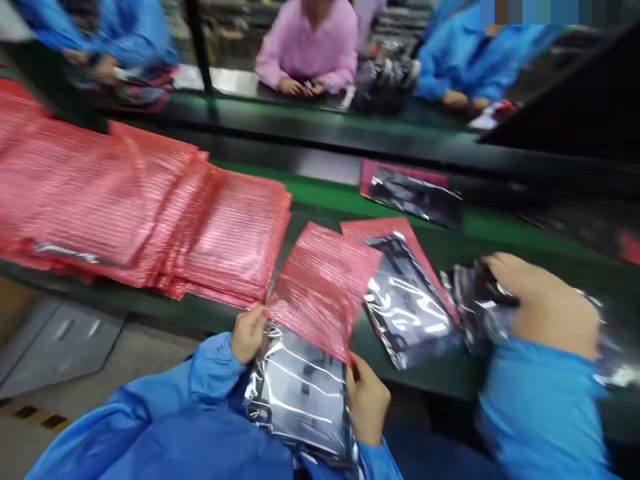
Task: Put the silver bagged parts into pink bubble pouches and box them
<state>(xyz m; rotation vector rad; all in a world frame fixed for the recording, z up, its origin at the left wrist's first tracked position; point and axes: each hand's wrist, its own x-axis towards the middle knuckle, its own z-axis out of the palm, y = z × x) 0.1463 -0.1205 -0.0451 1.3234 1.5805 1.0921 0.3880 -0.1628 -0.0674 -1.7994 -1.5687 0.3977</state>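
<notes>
Green counter (pixel 330 195) carries stacked pink bags (pixel 150 207); left hand (pixel 249 333) and right hand (pixel 367 400), fingers closed, grip a silver packet (pixel 300 393) half inside a pink sleeve (pixel 320 287).

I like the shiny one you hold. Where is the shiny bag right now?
In the head view, the shiny bag sits low in the middle, half inside a pink bubble bag, between the left hand and right hand.

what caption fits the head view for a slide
Both hands, left and right, hold a shiny packet half inside a pink bag.
</notes>
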